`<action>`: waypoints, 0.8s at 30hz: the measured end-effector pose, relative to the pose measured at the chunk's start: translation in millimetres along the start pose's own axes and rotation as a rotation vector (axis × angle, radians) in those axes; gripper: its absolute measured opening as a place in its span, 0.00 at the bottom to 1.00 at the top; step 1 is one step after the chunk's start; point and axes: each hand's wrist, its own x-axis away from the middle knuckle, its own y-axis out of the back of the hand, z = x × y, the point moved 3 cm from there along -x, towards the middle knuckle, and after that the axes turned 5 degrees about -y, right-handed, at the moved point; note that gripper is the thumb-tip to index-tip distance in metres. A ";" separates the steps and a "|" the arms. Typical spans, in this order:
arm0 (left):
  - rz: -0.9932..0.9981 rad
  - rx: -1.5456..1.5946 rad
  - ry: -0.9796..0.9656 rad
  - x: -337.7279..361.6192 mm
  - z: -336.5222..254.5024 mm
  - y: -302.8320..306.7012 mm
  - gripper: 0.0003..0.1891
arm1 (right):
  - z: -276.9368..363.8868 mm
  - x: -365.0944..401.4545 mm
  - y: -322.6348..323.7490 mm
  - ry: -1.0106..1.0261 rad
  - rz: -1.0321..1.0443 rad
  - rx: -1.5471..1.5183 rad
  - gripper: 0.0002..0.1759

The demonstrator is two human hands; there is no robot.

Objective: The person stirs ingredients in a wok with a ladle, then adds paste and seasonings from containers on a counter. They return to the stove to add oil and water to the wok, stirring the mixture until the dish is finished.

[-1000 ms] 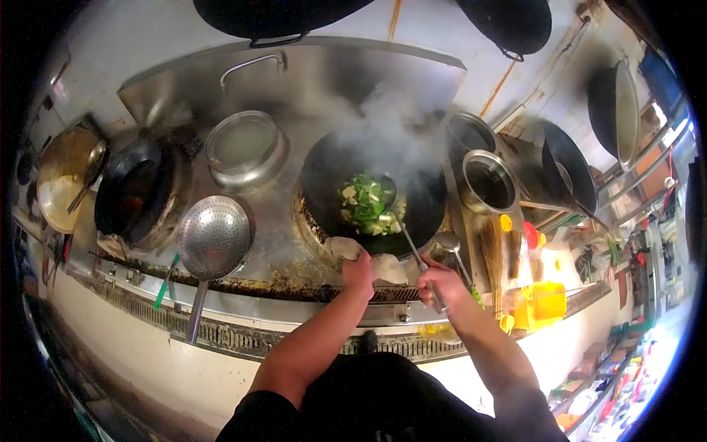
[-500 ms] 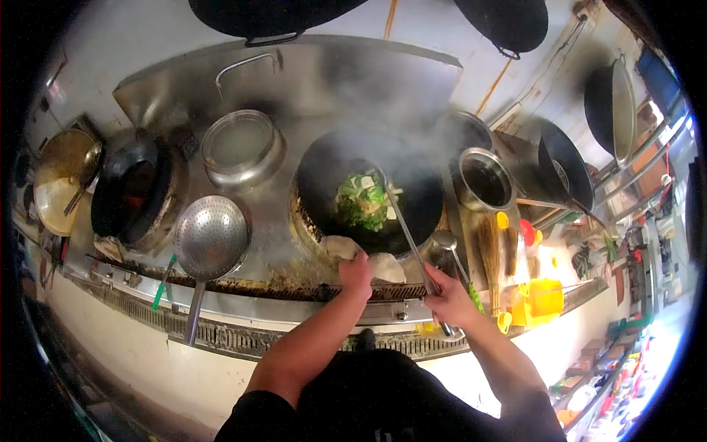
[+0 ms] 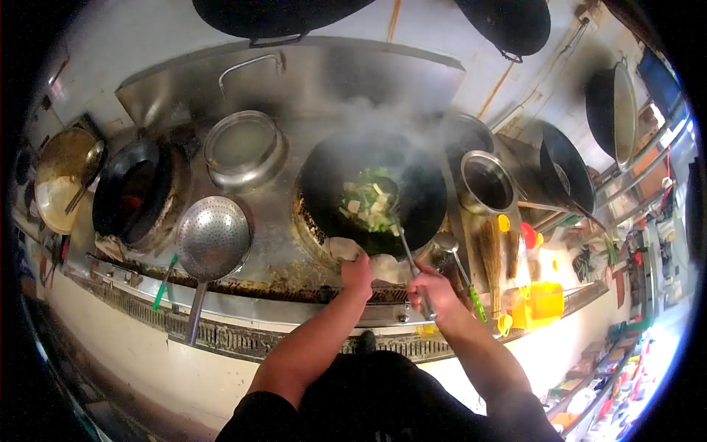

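Note:
A black wok (image 3: 423, 202) steams on the middle burner, holding green and white chopped vegetables (image 3: 364, 202). My left hand (image 3: 357, 274) grips the wok's near rim through a white cloth (image 3: 346, 249). My right hand (image 3: 434, 289) is closed on the long metal handle of a ladle (image 3: 401, 239), whose bowl sits among the vegetables.
To the left stand a steel pot of pale liquid (image 3: 243, 147), a perforated skimmer (image 3: 213, 237), a second dark wok (image 3: 132, 193) and a brass-coloured bowl (image 3: 59, 184). On the right are steel pots (image 3: 486, 180), another ladle (image 3: 449, 243), a bamboo brush (image 3: 490, 254) and a yellow container (image 3: 545, 302).
The ladle handle has swung from steep to lower and my right hand has moved left toward the wok. The vegetables have shifted inside the wok. My left hand stays on the cloth.

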 end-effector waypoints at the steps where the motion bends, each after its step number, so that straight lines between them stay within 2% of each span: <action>1: -0.002 -0.002 0.003 3.6 0.0 0.4 0.18 | 0.1 -0.4 1.4 -0.177 0.332 -0.432 0.30; 2: -0.025 -0.018 0.000 11.9 -6.3 0.1 0.17 | 6.2 7.6 -4.1 -0.352 0.666 -0.865 0.28; 3: -0.045 -0.031 -0.008 15.6 -12.4 -1.3 0.17 | 10.1 15.9 -3.7 -0.392 0.763 -1.011 0.24; 4: -0.045 -0.027 -0.013 13.1 -12.2 -2.2 0.17 | 11.0 22.4 -4.3 -0.390 0.769 -1.006 0.24; 6: -0.075 -0.148 -0.180 7.4 -3.9 3.3 0.17 | 8.3 41.6 -8.4 -0.283 0.783 -0.878 0.24; 7: -0.075 -0.158 -0.172 4.1 3.2 7.6 0.17 | 5.9 44.7 -6.7 -0.264 0.667 -0.783 0.28; 8: -0.098 -0.124 -0.118 -4.0 3.9 6.8 0.17 | 10.7 54.5 -12.7 -0.254 0.672 -0.780 0.28; 10: -0.109 -0.082 -0.070 -6.5 -4.2 -1.6 0.16 | 23.5 69.3 -16.7 0.031 0.259 0.009 0.34; 11: -0.093 -0.136 -0.102 0.7 -7.0 -0.7 0.16 | 19.8 67.5 -11.9 0.070 0.206 0.059 0.39; 12: -0.083 -0.193 -0.130 7.0 -6.6 2.7 0.16 | 13.4 61.7 -9.9 0.057 0.201 0.054 0.39; 14: -0.093 -0.125 -0.093 9.1 -2.1 1.3 0.16 | 15.8 51.2 -9.2 0.367 0.145 0.373 0.40; 18: -0.060 -0.052 -0.059 -0.5 2.4 -0.8 0.15 | 20.5 46.9 -4.8 0.349 0.130 0.465 0.40; 20: -0.048 -0.049 -0.069 -2.2 5.2 1.2 0.14 | 27.4 44.5 -3.2 0.491 -0.016 0.776 0.39; 24: -0.056 -0.009 -0.052 -1.9 2.7 1.0 0.14 | 36.8 13.2 11.6 0.471 -0.107 0.877 0.37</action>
